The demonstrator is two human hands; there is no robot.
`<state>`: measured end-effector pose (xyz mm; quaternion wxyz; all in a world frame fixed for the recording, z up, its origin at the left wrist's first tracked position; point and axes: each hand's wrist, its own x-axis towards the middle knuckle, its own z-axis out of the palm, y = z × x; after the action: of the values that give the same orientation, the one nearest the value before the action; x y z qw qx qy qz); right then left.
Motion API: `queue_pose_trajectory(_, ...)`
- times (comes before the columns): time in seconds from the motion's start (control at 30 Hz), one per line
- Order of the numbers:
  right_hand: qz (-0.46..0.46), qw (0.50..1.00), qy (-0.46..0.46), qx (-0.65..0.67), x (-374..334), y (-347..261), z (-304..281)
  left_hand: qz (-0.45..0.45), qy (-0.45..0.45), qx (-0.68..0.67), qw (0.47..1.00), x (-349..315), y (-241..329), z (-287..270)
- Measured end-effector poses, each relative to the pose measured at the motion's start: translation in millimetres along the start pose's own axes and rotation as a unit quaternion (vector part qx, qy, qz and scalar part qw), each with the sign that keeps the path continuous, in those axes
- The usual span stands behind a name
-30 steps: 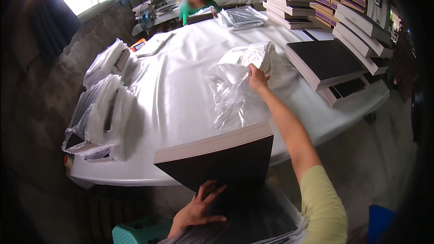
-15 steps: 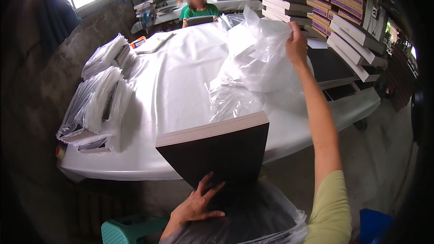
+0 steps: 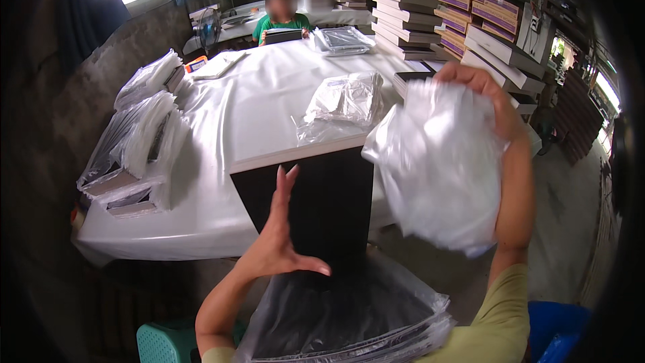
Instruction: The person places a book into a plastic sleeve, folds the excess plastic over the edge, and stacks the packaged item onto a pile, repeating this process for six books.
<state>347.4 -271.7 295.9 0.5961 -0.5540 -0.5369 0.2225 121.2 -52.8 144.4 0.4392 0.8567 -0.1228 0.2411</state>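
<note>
My right hand (image 3: 474, 84) grips the top of a clear plastic bag (image 3: 440, 168), raised at the right and blurred by motion. The bag hangs down along my right forearm. With thumb and fingers apart, my left hand (image 3: 275, 235) is at a stack of black boards (image 3: 322, 195), whose pale layered edge faces up. That stack leans against the near edge of the table; I cannot tell whether the hand touches it. Below it, a pile of black sheets in clear plastic (image 3: 342, 316) lies across my lap.
A white-covered table (image 3: 262, 121) carries a heap of clear bags (image 3: 346, 97) and wrapped bundles (image 3: 138, 148) at left. Tall stacks of thick boards (image 3: 403, 20) and cartons (image 3: 477, 13) stand at back right. Across the table sits a person in green (image 3: 282, 23). A green stool (image 3: 161, 343) stands lower left.
My right hand has drawn the plastic bag away from the heap, toward me and lower. My left hand has risen along the black boards, its fingers now pointing up.
</note>
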Motion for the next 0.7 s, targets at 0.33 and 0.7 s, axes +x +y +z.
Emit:
queue_pose_trajectory(0.33, 0.178, 0.949, -0.061, 0.253, 5.5, 124.9, 102.2, -0.267, 0.111, -0.475, 0.831, 5.2, 17.7, 27.4)
queue_pose_trajectory(0.7, -0.202, 0.911, -0.016, -0.358, -29.8, 103.3, 157.9, -0.317, 0.313, -0.507, 0.738, -23.6, -3.8, 23.9)
